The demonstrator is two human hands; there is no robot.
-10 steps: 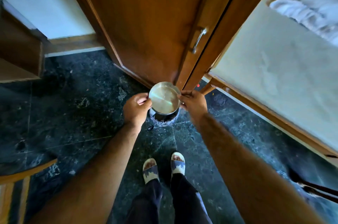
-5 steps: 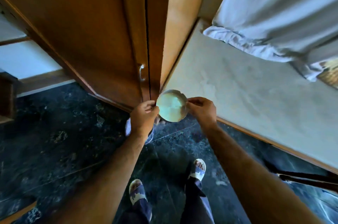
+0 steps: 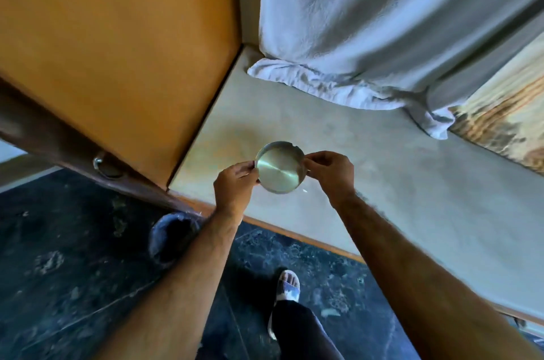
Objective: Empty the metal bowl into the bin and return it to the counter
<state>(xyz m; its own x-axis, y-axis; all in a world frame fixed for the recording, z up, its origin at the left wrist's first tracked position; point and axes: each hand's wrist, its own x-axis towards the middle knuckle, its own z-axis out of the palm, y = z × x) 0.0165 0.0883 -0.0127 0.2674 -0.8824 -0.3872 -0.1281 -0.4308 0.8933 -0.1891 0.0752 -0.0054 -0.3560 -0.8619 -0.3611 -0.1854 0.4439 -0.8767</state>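
Note:
The small round metal bowl (image 3: pixel 279 167) is held level over the pale stone counter (image 3: pixel 397 197), near its front left corner. Nothing shows inside the bowl. My left hand (image 3: pixel 235 183) pinches its left rim and my right hand (image 3: pixel 331 172) pinches its right rim. Whether the bowl touches the counter I cannot tell. The dark bin (image 3: pixel 173 237) stands on the floor below the counter's edge, partly hidden behind my left forearm.
A wooden cabinet door (image 3: pixel 117 50) with a metal handle (image 3: pixel 101 164) rises left of the counter. A white cloth (image 3: pixel 368 36) hangs at the back and bunches on the counter. A patterned panel (image 3: pixel 506 118) lies far right. Dark marble floor (image 3: pixel 59 271) below.
The bowl has moved up and to the right, from above the bin by the cabinet door to over the counter. Both hands stay on its rim, and my view has swung right.

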